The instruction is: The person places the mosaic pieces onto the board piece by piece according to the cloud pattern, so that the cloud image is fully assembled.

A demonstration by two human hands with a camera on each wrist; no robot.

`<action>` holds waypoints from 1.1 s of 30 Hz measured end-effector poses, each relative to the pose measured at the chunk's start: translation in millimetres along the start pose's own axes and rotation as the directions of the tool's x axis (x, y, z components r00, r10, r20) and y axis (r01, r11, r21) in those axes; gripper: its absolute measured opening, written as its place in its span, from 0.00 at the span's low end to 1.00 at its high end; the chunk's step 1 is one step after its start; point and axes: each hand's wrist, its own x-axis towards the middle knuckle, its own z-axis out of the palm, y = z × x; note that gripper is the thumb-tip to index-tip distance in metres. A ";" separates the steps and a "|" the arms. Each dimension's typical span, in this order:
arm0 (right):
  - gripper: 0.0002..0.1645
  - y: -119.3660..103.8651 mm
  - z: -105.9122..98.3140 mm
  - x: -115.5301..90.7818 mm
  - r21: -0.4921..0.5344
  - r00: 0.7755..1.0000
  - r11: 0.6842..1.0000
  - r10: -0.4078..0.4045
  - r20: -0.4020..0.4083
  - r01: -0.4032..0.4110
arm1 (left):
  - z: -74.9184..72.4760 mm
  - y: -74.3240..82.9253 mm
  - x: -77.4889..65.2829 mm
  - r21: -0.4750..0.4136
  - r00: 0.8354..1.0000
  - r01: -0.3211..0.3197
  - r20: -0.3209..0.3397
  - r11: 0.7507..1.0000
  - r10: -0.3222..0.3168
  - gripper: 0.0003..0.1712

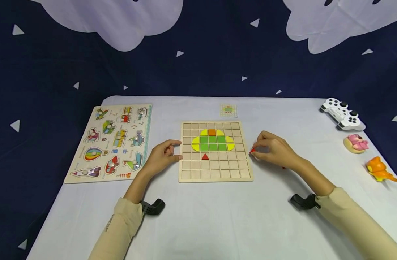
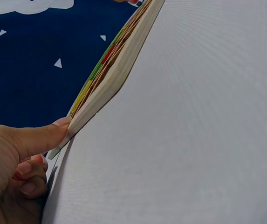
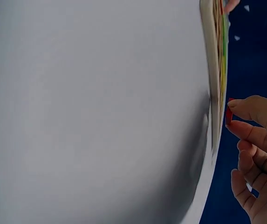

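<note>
A wooden grid board (image 1: 214, 175) lies mid-table with flat tiles: green squares (image 1: 213, 147), yellow rounded tiles (image 1: 230, 146), an orange square (image 1: 212, 132) and a red triangle (image 1: 205, 156) below them. My left hand (image 1: 162, 157) touches the board's left edge with thumb and index finger held apart; in the left wrist view its thumb (image 2: 40, 140) rests against the rim. Just off the board's right side, my right hand (image 1: 276, 148) pinches a small red piece (image 3: 229, 111) between thumb and index finger. Its exact shape is hidden. Another red piece (image 1: 284, 167) shows partly beneath that hand.
Behind the board lies a small pattern card (image 1: 228, 110). A vehicle-picture peg puzzle (image 1: 112, 144) lies at left. Along the right side are a white game controller (image 1: 343, 113), a pink figure (image 1: 356, 143) and an orange toy (image 1: 378, 169). A dark cloth hangs behind the table.
</note>
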 end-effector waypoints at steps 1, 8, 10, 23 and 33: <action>0.09 -3.2 1.9 3.5 0.007 1.000 1.000 -0.007 0.004 0.007 | 0.2 -0.4 0.1 -0.001 1.000 -0.002 0.000 1.000 0.002 0.28; 0.08 -25.2 11.6 24.3 0.057 0.999 0.998 -0.040 0.030 0.039 | 0.4 -1.2 0.6 -0.005 1.000 -0.004 -0.003 1.000 0.004 0.28; 0.08 -30.6 14.0 29.0 0.075 0.998 0.996 -0.053 0.034 0.050 | 0.2 -1.1 0.6 -0.006 1.000 -0.003 -0.003 1.000 0.003 0.28; 0.05 -61.6 34.0 53.5 0.149 0.988 0.984 -0.110 0.109 0.094 | -0.9 -0.7 0.7 -0.011 1.000 0.004 -0.003 1.000 -0.004 0.29; 0.05 -75.9 47.8 65.0 0.132 0.980 0.981 -0.159 0.116 0.144 | -0.1 1.1 0.8 0.005 1.000 -0.001 -0.003 1.000 0.001 0.29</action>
